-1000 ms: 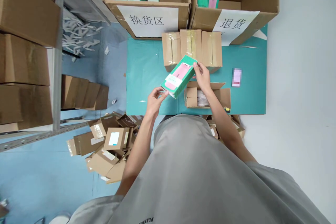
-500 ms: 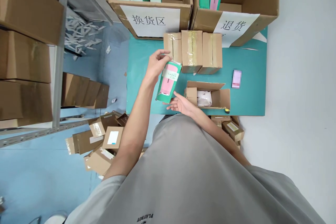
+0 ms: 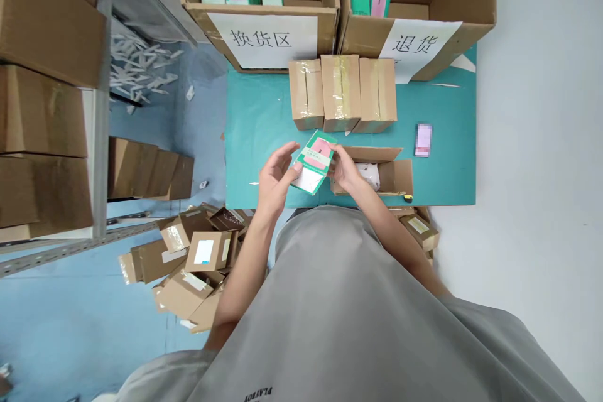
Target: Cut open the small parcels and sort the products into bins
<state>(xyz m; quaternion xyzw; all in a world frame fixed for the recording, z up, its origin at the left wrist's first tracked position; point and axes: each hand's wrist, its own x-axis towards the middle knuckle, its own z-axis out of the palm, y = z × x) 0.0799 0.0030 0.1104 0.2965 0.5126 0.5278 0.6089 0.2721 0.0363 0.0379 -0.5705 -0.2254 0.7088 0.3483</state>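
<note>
A green and pink product box (image 3: 318,156) is tilted between my two hands above the table's front edge, its white end toward me. My left hand (image 3: 277,177) grips its left side, thumb on the near face. On the other side, the fingers of my right hand (image 3: 345,169) close around the right edge. Just behind my right hand stands an opened brown carton (image 3: 401,171) with a white wrapped item (image 3: 370,174) inside, partly covered by that hand.
Three taped cartons (image 3: 341,91) stand in a row beyond my hands. Two large labelled boxes (image 3: 193,9) (image 3: 360,38) at the back hold similar product boxes. A phone-like object (image 3: 423,140) lies right on the teal table (image 3: 445,182). Empty cartons (image 3: 183,292) pile on the floor left.
The product box has turned, bringing its white end toward me. My left hand has moved from its top to its left side, and my right hand from below to its right edge.
</note>
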